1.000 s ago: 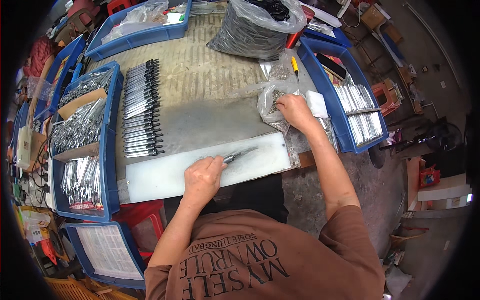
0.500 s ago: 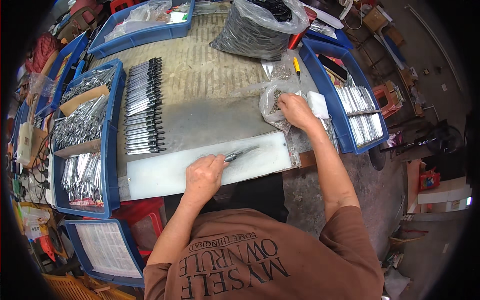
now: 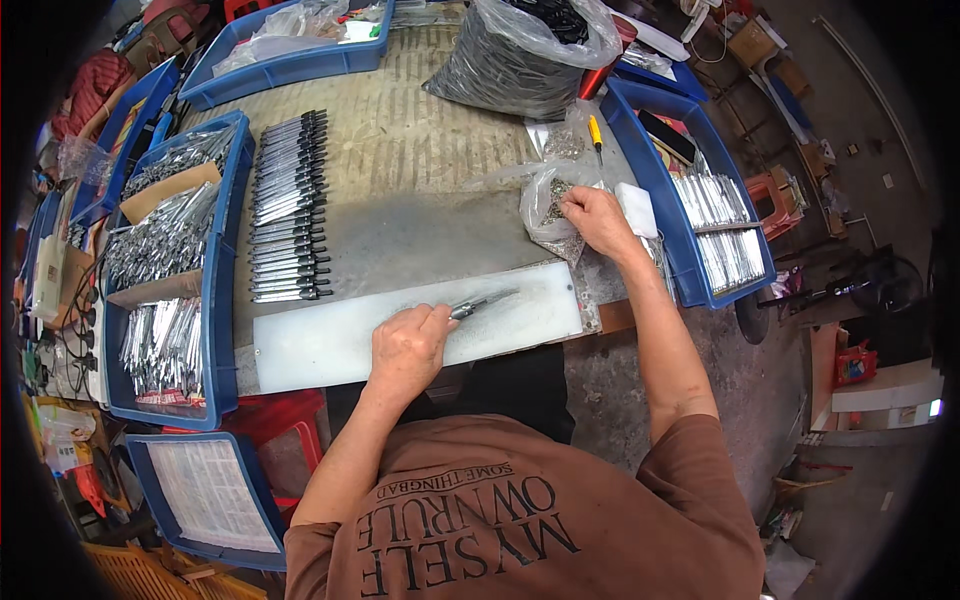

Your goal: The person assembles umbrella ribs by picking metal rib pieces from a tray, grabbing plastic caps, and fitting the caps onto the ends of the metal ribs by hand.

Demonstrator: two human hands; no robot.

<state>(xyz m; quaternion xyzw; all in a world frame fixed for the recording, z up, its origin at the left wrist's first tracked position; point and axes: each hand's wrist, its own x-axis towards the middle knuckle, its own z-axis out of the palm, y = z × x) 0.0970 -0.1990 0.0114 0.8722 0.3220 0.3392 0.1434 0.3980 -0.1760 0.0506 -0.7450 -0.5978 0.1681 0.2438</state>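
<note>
My left hand is closed on a slim metal tool with a dark, tapered end. That end rests over a grey smudge on the long white board at the table's front edge; the rest is hidden in my fist. My right hand is at the mouth of a clear plastic bag of small metal parts. Its fingers are pinched together at the parts, and whatever they hold is too small to make out. Left of the bag, beyond the board, lies a neat column of silver rods with black ends.
Blue trays of silver rods stand at the left and right. A large bag of black parts sits at the back. A yellow-handled screwdriver and a white block lie near my right hand. A red stool stands below.
My right hand has shifted slightly right and nearer to me at the bag, its fingers still pinched. My left hand keeps its hold on the tool in nearly the same place.
</note>
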